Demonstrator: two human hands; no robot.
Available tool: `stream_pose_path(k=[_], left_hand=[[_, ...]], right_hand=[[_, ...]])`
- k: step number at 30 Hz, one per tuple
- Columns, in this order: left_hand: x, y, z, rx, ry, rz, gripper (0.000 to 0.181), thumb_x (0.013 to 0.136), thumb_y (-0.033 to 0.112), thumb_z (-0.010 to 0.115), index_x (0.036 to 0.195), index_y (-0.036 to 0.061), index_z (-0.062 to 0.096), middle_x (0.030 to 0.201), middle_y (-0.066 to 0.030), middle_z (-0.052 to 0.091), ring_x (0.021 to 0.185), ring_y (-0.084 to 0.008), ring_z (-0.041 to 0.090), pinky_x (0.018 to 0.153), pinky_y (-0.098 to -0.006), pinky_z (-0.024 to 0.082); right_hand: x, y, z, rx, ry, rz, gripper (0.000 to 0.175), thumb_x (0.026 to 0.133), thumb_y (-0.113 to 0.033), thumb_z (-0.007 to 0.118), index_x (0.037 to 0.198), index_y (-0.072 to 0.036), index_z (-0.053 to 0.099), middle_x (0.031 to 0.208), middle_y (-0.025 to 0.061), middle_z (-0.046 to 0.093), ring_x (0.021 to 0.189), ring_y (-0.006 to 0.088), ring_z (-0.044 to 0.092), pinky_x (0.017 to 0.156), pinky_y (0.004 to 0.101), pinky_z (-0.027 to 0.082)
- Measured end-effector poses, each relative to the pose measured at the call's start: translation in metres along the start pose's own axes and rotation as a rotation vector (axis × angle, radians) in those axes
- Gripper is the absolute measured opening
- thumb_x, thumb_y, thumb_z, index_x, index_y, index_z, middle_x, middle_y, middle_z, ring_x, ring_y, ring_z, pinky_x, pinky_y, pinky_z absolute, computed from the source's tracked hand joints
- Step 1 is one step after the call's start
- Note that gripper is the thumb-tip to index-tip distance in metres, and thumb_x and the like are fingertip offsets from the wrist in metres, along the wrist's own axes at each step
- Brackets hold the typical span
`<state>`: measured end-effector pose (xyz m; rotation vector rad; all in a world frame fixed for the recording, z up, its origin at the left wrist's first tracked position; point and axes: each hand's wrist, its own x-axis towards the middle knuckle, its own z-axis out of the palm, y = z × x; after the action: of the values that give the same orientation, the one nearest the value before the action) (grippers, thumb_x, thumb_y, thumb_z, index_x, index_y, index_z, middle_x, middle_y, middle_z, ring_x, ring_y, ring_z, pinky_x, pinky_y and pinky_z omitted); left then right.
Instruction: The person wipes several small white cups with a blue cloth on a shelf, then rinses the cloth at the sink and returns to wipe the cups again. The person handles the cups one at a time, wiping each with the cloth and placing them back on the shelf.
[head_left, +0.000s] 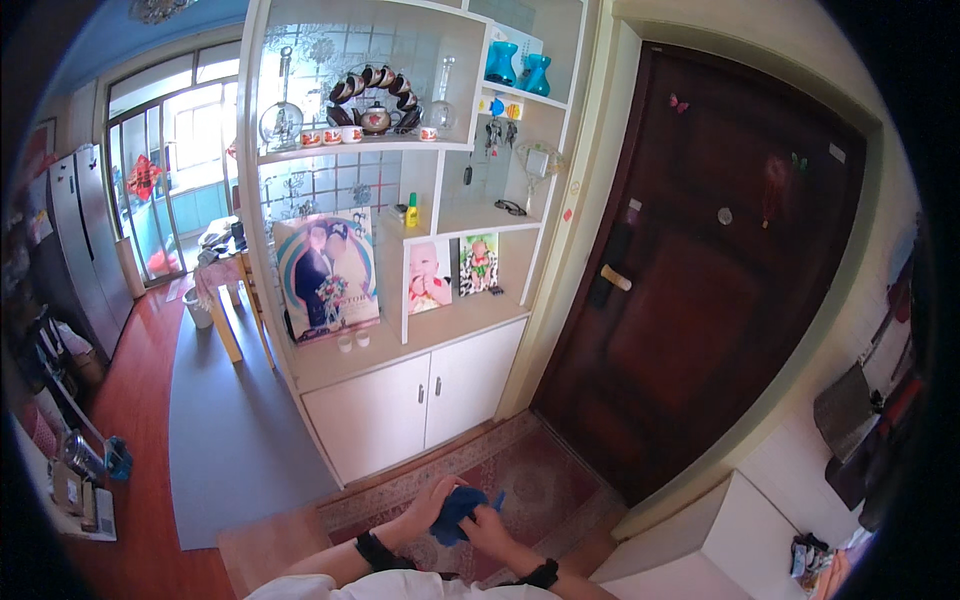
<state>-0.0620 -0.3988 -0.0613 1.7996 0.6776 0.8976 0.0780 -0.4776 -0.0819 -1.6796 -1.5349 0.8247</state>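
Note:
A crumpled blue cloth is held between both hands, low in the view and above the patterned rug. My left hand grips it from the left side, its fingers over the upper edge. From the right, my right hand pinches the cloth's lower right part. Each wrist wears a black band. Beyond the hands stands a white display cabinet with two closed lower doors. The folds hide some of the fingertips.
Framed photos, small white cups, a tea set and blue vases stand on the cabinet's shelves. A dark red door is shut at the right. Lower right is a white cabinet; a table stands at left.

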Motion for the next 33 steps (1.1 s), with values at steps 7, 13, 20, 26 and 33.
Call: stream_pose_path(k=[7,13,20,26,33], left_hand=[[-0.073,0.018,0.009,-0.42,-0.249,-0.522,0.04,0.099,0.037,0.035,0.109,0.0042,0.056,0.104,-0.0036,0.057,0.088,-0.0082,0.051,0.078,-0.0227,0.043],[-0.119,0.046,0.002,-0.108,-0.106,-0.307,0.037,0.098,0.034,0.04,0.117,0.0035,0.051,0.106,-0.0018,0.053,0.096,-0.0099,0.048,0.083,-0.0233,0.041],[-0.151,0.052,-0.008,-0.164,-0.094,-0.177,0.037,0.098,0.033,0.036,0.12,0.0052,0.05,0.087,-0.0016,0.052,0.071,-0.0086,0.047,0.062,-0.0223,0.04],[-0.196,0.083,-0.075,-0.543,-0.31,-0.558,0.038,0.097,0.047,0.034,0.084,0.0157,0.05,0.058,0.0055,0.038,0.045,-0.004,0.03,0.04,-0.0192,0.022],[-0.244,0.087,-0.107,-0.907,-0.306,-0.781,0.046,0.094,0.056,0.035,0.075,0.0151,0.044,0.055,0.0046,0.036,0.044,-0.0056,0.03,0.041,-0.0195,0.019]], right_hand=[[-0.083,-0.007,0.003,-0.323,-0.049,-0.34,0.014,0.082,-0.017,0.056,0.083,-0.004,0.062,0.072,0.0154,0.06,0.065,0.0197,0.06,0.059,0.0329,0.047],[-0.104,-0.005,0.048,0.878,-0.021,0.125,0.02,0.086,-0.018,0.054,0.092,0.0,0.062,0.078,0.0091,0.063,0.069,0.0148,0.06,0.059,0.0326,0.047],[-0.139,-0.028,0.039,0.444,0.11,-0.117,0.017,0.086,-0.013,0.056,0.093,0.002,0.062,0.087,0.0045,0.064,0.075,0.0116,0.059,0.064,0.0304,0.049],[-0.138,-0.079,0.083,0.238,0.074,-0.383,0.028,0.073,-0.01,0.065,0.1,-0.005,0.063,0.09,0.0107,0.065,0.08,0.025,0.062,0.072,0.0347,0.049],[-0.142,-0.137,0.124,-0.409,0.14,-0.464,0.019,0.067,-0.019,0.067,0.082,-0.007,0.064,0.075,0.0161,0.063,0.073,0.0355,0.061,0.067,0.0426,0.05]])
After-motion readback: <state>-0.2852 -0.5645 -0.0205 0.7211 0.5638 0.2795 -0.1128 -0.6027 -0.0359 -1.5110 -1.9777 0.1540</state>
